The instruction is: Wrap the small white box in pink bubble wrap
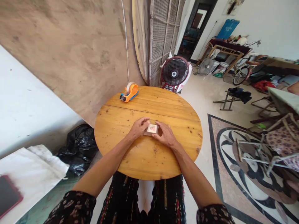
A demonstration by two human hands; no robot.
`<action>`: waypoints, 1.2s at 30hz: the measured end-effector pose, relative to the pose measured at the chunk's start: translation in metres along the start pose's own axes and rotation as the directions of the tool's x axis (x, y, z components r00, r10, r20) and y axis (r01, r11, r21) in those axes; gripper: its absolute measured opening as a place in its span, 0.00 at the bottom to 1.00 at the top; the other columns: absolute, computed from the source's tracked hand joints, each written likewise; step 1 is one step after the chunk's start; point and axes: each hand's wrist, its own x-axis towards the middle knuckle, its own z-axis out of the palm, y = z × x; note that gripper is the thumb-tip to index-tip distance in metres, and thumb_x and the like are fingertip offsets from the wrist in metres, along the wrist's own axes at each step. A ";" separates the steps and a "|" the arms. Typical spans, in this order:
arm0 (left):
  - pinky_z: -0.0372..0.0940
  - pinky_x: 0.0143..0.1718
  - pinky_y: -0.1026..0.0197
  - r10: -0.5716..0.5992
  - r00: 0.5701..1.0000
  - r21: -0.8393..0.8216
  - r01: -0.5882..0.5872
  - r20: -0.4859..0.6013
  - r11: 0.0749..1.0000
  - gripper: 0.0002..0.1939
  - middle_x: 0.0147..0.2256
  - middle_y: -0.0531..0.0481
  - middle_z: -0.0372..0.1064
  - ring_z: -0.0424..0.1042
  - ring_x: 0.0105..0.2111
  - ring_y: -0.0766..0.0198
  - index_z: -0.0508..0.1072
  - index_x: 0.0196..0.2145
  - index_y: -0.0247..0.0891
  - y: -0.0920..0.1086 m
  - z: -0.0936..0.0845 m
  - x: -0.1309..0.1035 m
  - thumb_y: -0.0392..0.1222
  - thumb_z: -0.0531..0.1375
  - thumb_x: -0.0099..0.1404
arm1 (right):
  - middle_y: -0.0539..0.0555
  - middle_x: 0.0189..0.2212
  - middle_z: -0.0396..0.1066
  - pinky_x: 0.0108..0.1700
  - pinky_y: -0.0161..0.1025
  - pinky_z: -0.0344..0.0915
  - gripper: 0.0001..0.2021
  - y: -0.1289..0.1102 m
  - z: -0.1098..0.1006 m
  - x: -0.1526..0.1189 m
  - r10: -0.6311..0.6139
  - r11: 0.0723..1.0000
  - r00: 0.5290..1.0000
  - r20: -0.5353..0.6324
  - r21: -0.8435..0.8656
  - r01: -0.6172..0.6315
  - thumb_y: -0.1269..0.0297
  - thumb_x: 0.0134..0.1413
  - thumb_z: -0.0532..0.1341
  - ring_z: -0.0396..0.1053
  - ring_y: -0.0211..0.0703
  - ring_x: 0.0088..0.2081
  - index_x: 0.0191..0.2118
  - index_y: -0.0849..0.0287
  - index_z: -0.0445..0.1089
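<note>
A small pale box [152,128] is between the left hand [139,127] and right hand [165,134], near the middle of the round table [140,158]; both curl close at its sides, whether gripping it I cannot tell; a tape dispenser [132,92] stands beyond

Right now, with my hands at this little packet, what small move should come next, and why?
Perhaps steady the small pale packet with your left hand: that hand is at its left side, your right hand curves around its right, and I can't tell whether either grips it firmly.
</note>
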 end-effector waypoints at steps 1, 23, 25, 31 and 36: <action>0.64 0.31 0.64 -0.009 1.000 0.006 0.009 -0.022 1.000 0.24 0.31 0.50 0.70 0.69 0.29 0.65 0.71 0.47 0.31 0.001 -0.002 -0.001 0.52 0.58 0.61 | 0.62 0.58 0.66 0.56 0.55 0.58 0.34 0.001 -0.002 0.000 0.008 1.000 1.000 0.008 0.013 -0.008 0.52 0.52 0.64 0.65 0.57 0.56 0.62 0.56 0.58; 0.66 0.36 0.62 0.070 0.995 0.148 -0.080 0.075 0.986 0.18 0.37 0.45 0.75 0.72 0.34 0.61 0.76 0.42 0.33 -0.003 -0.009 -0.005 0.48 0.58 0.60 | 0.62 0.62 0.60 0.56 0.55 0.56 0.23 -0.007 -0.014 -0.005 -0.277 0.953 0.950 -0.146 -0.168 0.252 0.46 0.57 0.58 0.62 0.56 0.58 0.53 0.54 0.72; 0.66 0.36 0.62 0.060 0.995 0.144 -0.071 0.077 0.987 0.19 0.37 0.44 0.75 0.72 0.34 0.61 0.76 0.42 0.33 -0.001 -0.009 -0.005 0.48 0.58 0.60 | 0.62 0.62 0.59 0.56 0.55 0.56 0.23 -0.008 -0.014 -0.005 -0.258 0.958 0.957 -0.133 -0.166 0.235 0.46 0.57 0.58 0.61 0.56 0.58 0.53 0.53 0.71; 0.66 0.40 0.61 0.033 0.997 0.108 -0.040 0.067 0.993 0.20 0.39 0.44 0.75 0.73 0.37 0.60 0.76 0.43 0.33 0.004 -0.008 -0.007 0.49 0.58 0.59 | 0.61 0.62 0.59 0.58 0.56 0.54 0.22 -0.010 -0.011 -0.006 -0.229 0.964 0.970 -0.080 -0.156 0.214 0.47 0.57 0.59 0.60 0.57 0.59 0.52 0.53 0.73; 0.66 0.38 0.61 -0.002 0.996 0.114 -0.008 0.089 0.993 0.22 0.38 0.44 0.75 0.73 0.35 0.60 0.74 0.47 0.32 0.011 -0.015 -0.007 0.46 0.59 0.56 | 0.62 0.62 0.60 0.60 0.55 0.53 0.29 -0.007 -0.015 -0.005 -0.159 0.986 0.982 -0.104 -0.073 0.152 0.45 0.56 0.60 0.59 0.56 0.61 0.59 0.55 0.65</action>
